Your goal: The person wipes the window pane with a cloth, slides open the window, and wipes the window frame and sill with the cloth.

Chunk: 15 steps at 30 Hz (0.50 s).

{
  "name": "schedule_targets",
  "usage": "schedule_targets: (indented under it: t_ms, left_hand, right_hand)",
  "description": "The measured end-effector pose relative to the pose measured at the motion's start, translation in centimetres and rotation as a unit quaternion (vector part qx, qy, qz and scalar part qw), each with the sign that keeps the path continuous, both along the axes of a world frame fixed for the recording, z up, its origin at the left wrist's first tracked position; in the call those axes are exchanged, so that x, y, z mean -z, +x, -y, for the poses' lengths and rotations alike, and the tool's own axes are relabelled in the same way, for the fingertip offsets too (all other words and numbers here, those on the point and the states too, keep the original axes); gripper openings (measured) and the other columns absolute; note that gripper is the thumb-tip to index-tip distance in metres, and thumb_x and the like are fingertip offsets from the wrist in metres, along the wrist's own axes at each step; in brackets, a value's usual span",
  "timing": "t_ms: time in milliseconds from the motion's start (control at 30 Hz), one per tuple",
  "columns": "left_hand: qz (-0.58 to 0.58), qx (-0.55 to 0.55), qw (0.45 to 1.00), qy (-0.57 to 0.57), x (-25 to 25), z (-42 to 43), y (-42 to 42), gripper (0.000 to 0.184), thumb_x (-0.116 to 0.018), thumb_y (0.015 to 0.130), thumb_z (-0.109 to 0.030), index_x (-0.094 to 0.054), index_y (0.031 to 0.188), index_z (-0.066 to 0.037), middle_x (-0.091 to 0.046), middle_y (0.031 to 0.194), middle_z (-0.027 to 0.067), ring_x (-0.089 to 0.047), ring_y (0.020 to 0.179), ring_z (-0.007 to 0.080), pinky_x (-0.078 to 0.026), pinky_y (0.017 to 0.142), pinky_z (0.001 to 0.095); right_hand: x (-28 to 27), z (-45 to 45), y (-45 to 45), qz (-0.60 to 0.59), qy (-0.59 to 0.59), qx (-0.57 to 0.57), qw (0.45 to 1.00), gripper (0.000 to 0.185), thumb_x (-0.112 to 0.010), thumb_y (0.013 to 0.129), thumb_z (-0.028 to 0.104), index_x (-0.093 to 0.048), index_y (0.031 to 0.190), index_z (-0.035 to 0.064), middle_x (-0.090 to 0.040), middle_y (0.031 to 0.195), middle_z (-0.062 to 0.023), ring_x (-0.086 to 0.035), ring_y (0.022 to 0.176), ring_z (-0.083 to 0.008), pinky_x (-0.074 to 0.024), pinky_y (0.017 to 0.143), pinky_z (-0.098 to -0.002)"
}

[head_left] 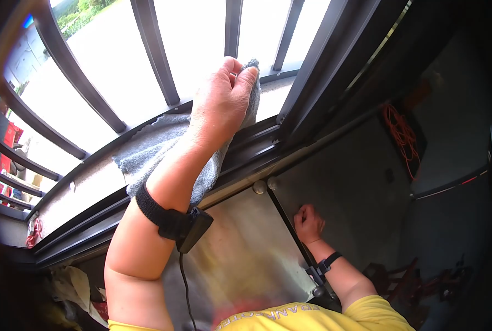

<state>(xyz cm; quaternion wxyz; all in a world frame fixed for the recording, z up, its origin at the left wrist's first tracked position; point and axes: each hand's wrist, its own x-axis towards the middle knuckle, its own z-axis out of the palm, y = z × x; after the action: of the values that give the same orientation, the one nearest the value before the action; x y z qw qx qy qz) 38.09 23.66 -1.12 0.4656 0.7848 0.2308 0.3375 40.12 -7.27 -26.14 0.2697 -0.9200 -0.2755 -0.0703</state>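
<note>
My left hand is stretched forward to the window, its thumb and fingers closed on a grey-blue cloth. One bunched end of the cloth sticks up past the thumb beside a dark vertical bar. The rest drapes under my wrist over the sill and window track. Lower right, my right hand is curled into a loose fist by the edge of a shiny metal surface. Nothing shows in its fingers.
Dark metal bars cross the bright window opening. A thick dark window frame stands right of the cloth. Orange cord lies coiled at the right. A red and white item sits at the sill's left end. A black cable hangs from my left armband.
</note>
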Motion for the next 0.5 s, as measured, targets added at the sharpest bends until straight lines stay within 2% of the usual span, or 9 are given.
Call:
schedule_targets:
  t_ms: [67, 100, 133, 233, 300, 333, 400, 433, 500]
  left_hand:
    - [-0.027, 0.096, 0.995, -0.024, 1.3, -0.2, 0.5, 0.024, -0.058, 0.09, -0.024, -0.061, 0.095, -0.001, -0.061, 0.068, 0.0122, -0.06, 0.066, 0.0236, -0.047, 0.066, 0.0353]
    - [-0.056, 0.126, 0.986, 0.091, 1.4, 0.0, 0.2, 0.021, -0.057, 0.088, -0.02, -0.061, 0.094, 0.0, -0.061, 0.068, 0.0157, -0.061, 0.066, 0.028, -0.048, 0.066, 0.0375]
    - [-0.077, 0.168, 0.975, 0.126, 2.6, -0.1, 0.4, 0.015, -0.056, 0.087, -0.015, -0.063, 0.092, -0.002, -0.062, 0.075, 0.0164, -0.061, 0.074, 0.0328, -0.047, 0.069, 0.0397]
    - [-0.131, 0.161, 0.961, 0.18, 3.5, 0.4, 0.3, 0.012, -0.057, 0.085, -0.011, -0.061, 0.095, -0.004, -0.063, 0.083, 0.0109, -0.059, 0.078, 0.0266, -0.047, 0.073, 0.036]
    - [-0.163, 0.164, 0.921, 0.313, 3.5, 0.4, 0.5, 0.013, -0.056, 0.083, -0.009, -0.063, 0.093, -0.006, -0.059, 0.093, 0.0082, -0.055, 0.093, 0.0263, -0.043, 0.081, 0.0368]
    - [-0.163, 0.164, 0.921, 0.313, 3.5, 0.6, 0.3, 0.013, -0.056, 0.083, -0.009, -0.063, 0.093, -0.006, -0.059, 0.093, 0.0082, -0.055, 0.093, 0.0263, -0.043, 0.081, 0.0368]
    - [-0.203, 0.205, 0.881, 0.374, 3.2, 1.2, -0.2, 0.014, -0.056, 0.081, -0.011, -0.065, 0.092, -0.007, -0.054, 0.102, 0.0059, -0.047, 0.107, 0.0225, -0.036, 0.089, 0.037]
    - [-0.189, 0.215, 0.899, 0.332, 3.5, 1.3, -0.1, 0.022, -0.053, 0.075, -0.012, -0.068, 0.092, -0.008, -0.051, 0.108, 0.0095, -0.043, 0.113, 0.0235, -0.031, 0.091, 0.0406]
    - [-0.19, 0.194, 0.893, 0.359, 3.2, 1.7, -0.7, 0.024, -0.053, 0.076, -0.013, -0.068, 0.093, -0.008, -0.05, 0.113, 0.0097, -0.041, 0.116, 0.0239, -0.029, 0.095, 0.0441]
  right_hand:
    - [-0.2, 0.0, 0.0, -0.002, 0.002, -0.002, 1.0, 0.005, -0.057, 0.078, 0.015, -0.054, 0.081, 0.0122, -0.054, 0.064, -0.0067, -0.057, 0.062, -0.0296, -0.0447, 0.055, -0.0438]
    - [-0.3, -0.1, 0.0, -0.002, 0.002, -0.002, 1.0, 0.005, -0.057, 0.078, 0.015, -0.054, 0.081, 0.0122, -0.054, 0.064, -0.0067, -0.057, 0.062, -0.0296, -0.0447, 0.055, -0.0438]
    - [-0.4, -0.2, 0.0, 0.005, 0.004, -0.003, 1.0, 0.005, -0.057, 0.078, 0.014, -0.054, 0.08, 0.0122, -0.054, 0.063, -0.0068, -0.057, 0.062, -0.0297, -0.0446, 0.055, -0.0438]
    - [-0.4, -0.1, 0.0, 0.01, 0.005, 0.0, 1.0, 0.004, -0.057, 0.078, 0.014, -0.054, 0.08, 0.0122, -0.054, 0.063, -0.007, -0.057, 0.061, -0.0301, -0.0446, 0.055, -0.0438]
    - [-0.2, -0.1, -0.1, 0.008, 0.004, 0.001, 1.0, 0.004, -0.057, 0.078, 0.014, -0.054, 0.08, 0.0121, -0.054, 0.062, -0.0071, -0.056, 0.061, -0.0303, -0.0447, 0.055, -0.0439]
    - [-0.1, -0.1, 0.0, 0.014, 0.007, 0.0, 1.0, 0.004, -0.057, 0.078, 0.014, -0.054, 0.08, 0.0121, -0.054, 0.062, -0.0073, -0.056, 0.061, -0.0305, -0.0447, 0.055, -0.0439]
    - [-0.1, -0.1, 0.1, 0.021, 0.01, -0.002, 1.0, 0.004, -0.057, 0.078, 0.014, -0.054, 0.08, 0.0121, -0.054, 0.062, -0.0075, -0.056, 0.061, -0.0308, -0.0447, 0.055, -0.044]
    - [-0.1, -0.1, 0.1, 0.018, 0.009, -0.003, 1.0, 0.004, -0.057, 0.078, 0.014, -0.054, 0.079, 0.0121, -0.054, 0.063, -0.0076, -0.056, 0.061, -0.0308, -0.0446, 0.055, -0.0441]
    - [-0.1, -0.1, 0.1, 0.015, 0.009, -0.004, 1.0, 0.004, -0.057, 0.078, 0.014, -0.054, 0.079, 0.0121, -0.054, 0.063, -0.0077, -0.056, 0.061, -0.0308, -0.0445, 0.055, -0.0443]
